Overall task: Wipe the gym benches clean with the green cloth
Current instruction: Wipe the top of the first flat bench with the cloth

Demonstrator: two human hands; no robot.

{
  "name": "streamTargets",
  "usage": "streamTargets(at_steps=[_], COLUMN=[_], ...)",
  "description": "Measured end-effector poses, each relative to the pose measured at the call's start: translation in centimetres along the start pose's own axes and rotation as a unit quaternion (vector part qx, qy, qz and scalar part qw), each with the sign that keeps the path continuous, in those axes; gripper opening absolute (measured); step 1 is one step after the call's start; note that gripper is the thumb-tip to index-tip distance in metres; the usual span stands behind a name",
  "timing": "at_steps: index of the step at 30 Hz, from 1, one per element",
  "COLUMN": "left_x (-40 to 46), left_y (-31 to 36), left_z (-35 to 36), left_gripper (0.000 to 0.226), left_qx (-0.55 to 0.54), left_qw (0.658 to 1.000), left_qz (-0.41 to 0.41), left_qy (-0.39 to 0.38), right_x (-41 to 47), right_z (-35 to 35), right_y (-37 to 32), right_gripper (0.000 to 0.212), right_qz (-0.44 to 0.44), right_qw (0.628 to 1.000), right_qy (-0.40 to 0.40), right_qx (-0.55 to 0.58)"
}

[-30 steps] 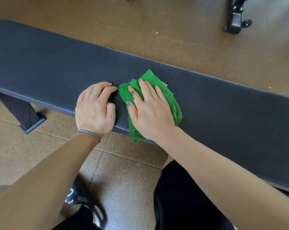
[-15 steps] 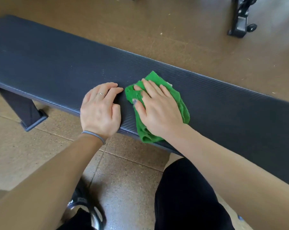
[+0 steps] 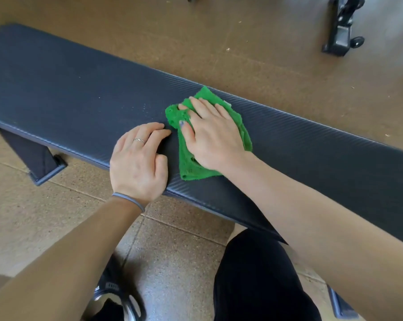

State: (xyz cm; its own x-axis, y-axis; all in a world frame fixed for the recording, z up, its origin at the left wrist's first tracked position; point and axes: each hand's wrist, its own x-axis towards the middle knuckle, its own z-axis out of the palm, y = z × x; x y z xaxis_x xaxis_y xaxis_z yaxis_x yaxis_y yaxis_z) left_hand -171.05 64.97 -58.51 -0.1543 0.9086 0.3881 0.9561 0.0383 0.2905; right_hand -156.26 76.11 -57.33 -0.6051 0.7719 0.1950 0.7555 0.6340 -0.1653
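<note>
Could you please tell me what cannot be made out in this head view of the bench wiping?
- Bench: its right end runs off the frame edge.
- Green cloth: its middle is hidden under the right hand.
- Bench surface beneath the left hand: covered.
- Black equipment on the floor: cut off by the top edge.
</note>
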Motion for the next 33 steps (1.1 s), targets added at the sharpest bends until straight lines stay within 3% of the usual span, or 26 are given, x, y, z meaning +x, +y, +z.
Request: streamTargets(at_steps=[4,6,9,14,16,21,28,33], left_x=[0.1,0.0,-0.1,0.1,0.1,0.2,0.2,0.3], left_y=[0.1,0.2,0.3,0.5,0.4,0.6,0.8,0.3], left_z=[-0.2,-0.3,-0.2,0.0,0.0,-0.2,-0.5,-0.5], left_gripper=[0.051,0.052,0.052,0.052,0.053,0.054,0.054,0.05], left_qx=[-0.011,-0.012,-0.008,-0.002,0.005,0.022,0.013,-0.003], left_qw=[1.0,1.0,1.0,1.0,1.0,0.999,0.999,0.999], left_qz=[-0.008,-0.013,-0.014,-0.015,-0.012,-0.018,-0.024,-0.013], left_qy=[0.001,0.0,0.002,-0.003,-0.003,-0.023,-0.037,-0.047], right_x=[3.2,1.7,-2.5,-1.1,1.6,5.9,-5.7,-2.8], right_z=[0.1,-0.3,-1.5,-0.9,-0.1,1.4,-0.8,-0.2], right_y=[3.2,6.2,9.7,7.0,4.8,1.5,-1.1,-1.3], right_gripper=[0.057,0.062,0.05,0.064,0.069,0.059,0.058,0.061], right_qz=[0.064,0.125,0.184,0.25,0.23,0.14,0.067,0.089], right_qw=[0.997,0.992,0.98,0.965,0.971,0.989,0.998,0.996], right_qy=[-0.042,-0.005,0.051,0.026,0.007,-0.018,-0.005,-0.019], right_qx=[-0.003,-0.025,-0.058,-0.074,-0.064,-0.036,0.022,-0.01])
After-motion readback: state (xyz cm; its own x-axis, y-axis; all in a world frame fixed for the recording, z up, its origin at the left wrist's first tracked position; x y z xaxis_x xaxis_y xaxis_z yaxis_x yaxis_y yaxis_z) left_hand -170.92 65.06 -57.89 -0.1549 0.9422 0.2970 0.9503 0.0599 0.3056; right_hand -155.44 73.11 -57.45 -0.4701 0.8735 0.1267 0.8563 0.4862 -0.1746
